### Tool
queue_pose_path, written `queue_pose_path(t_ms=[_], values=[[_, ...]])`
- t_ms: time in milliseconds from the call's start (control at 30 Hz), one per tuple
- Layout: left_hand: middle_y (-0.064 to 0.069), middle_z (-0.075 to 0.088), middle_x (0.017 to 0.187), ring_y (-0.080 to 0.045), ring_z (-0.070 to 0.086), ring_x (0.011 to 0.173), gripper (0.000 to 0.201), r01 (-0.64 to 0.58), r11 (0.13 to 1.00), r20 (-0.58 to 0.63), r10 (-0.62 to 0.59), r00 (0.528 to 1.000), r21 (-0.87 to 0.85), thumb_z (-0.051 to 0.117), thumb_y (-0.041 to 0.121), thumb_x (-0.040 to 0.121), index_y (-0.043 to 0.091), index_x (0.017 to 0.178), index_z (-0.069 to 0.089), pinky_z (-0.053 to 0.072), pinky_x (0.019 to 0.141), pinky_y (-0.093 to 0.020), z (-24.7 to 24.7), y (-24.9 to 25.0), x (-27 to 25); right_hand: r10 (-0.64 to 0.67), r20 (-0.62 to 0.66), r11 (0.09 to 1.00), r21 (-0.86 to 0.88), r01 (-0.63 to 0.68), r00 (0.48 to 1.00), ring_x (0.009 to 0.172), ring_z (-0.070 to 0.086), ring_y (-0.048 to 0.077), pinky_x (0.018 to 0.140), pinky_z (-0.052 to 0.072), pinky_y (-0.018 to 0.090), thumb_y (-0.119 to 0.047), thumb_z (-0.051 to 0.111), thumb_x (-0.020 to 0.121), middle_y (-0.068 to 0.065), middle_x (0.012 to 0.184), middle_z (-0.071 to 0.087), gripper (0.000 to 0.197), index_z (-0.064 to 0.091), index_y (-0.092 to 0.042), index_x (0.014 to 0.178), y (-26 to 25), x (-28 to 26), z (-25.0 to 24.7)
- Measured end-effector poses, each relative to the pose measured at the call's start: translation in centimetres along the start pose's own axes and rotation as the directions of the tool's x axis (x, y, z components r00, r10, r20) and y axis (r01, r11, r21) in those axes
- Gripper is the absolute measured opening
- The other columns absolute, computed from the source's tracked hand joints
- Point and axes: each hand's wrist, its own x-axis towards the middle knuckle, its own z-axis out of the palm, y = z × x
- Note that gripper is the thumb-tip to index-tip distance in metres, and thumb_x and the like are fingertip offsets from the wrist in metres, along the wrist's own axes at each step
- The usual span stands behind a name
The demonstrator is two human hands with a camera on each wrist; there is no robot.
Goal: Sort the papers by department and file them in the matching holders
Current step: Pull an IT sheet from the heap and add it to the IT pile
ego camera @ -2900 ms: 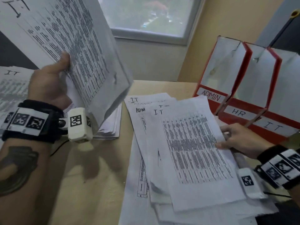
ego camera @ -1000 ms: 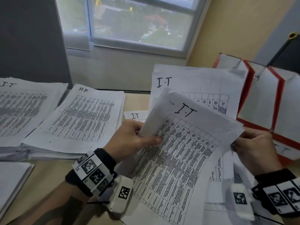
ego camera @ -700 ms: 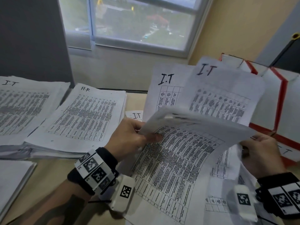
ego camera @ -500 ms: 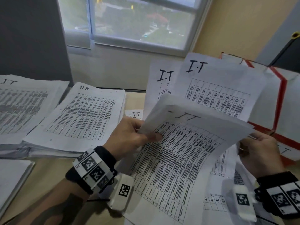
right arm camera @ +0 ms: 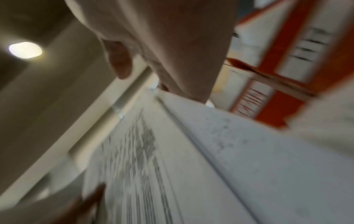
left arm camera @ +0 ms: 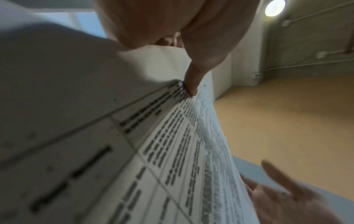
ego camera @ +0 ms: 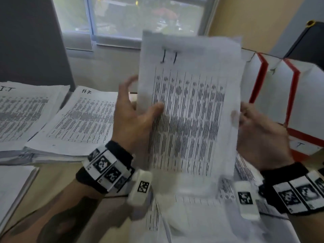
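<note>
Above the desk's middle, the person holds a sheaf (ego camera: 189, 106) marked I.T upright — left hand (ego camera: 135, 120) pinching its left edge, thumb on the print, fingers apparently behind; right hand (ego camera: 259, 135) at the right edge, thumb just showing on the front, so it seems to grip too, tho motion blur hides the fingers. Step in hand looks like squaring up the I.T sheets after picking them out. Next move, judged from the layout: carry them either to the I.T pile (ego camera: 26, 113) at the desk's far-left edge or into the IT holder (ego camera: 305, 109), rightmost of the red-trimmed holders along the right edge; that calls for keeping the sheets aligned & clearing the holder's rim. An H.R pile (ego camera: 84, 120) sits just beside the I.T pile, edges touching — easy to misdrop. Loose unsorted papers (ego camera: 201, 220) lie under the hands at the near edge.
</note>
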Motion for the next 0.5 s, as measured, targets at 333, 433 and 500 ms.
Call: queue_pose_path(t_ms=[333,433,500], values=[[-0.023,0.077,0.097,-0.036,0.076,0.088,0.024,-0.357,0.927,0.198,0.374,0.906,-0.115,0.077,0.022,0.094,-0.002,0.095,0.076,0.063,0.077,-0.054,0.8,9.7,4.4,-0.631,-0.070,0.678,-0.533,0.506,0.772,0.119,0.068,0.032,0.101,0.056,0.050,-0.008,0.067,0.095,0.019,0.129,0.068,0.047,0.050,0.008,0.136,-7.7,2.1,2.3],[0.000,0.078,0.081,-0.017,0.074,0.073,0.019,-0.163,0.987,0.261,0.160,0.952,-0.012,0.085,0.024,0.086,0.007,0.086,0.078,0.060,0.069,-0.036,1.3,5.9,2.9,-0.485,-0.084,0.759,-0.535,0.372,0.870,0.103,0.074,0.029,0.092,0.059,0.051,-0.017,0.085,0.082,0.007,0.110,0.077,0.040,0.068,-0.008,0.117,-4.3,1.0,0.9],[0.004,0.081,0.090,-0.015,0.077,0.082,0.019,-0.096,0.995,0.304,0.081,0.949,0.032,0.086,0.024,0.081,0.016,0.096,0.078,0.062,0.075,-0.033,1.9,3.3,1.7,-0.423,-0.154,0.778,-0.567,0.271,0.893,0.085,0.072,0.019,0.077,0.059,0.040,-0.022,0.087,0.081,-0.003,0.091,0.077,0.024,0.073,-0.015,0.099,-1.6,0.5,0.1]])
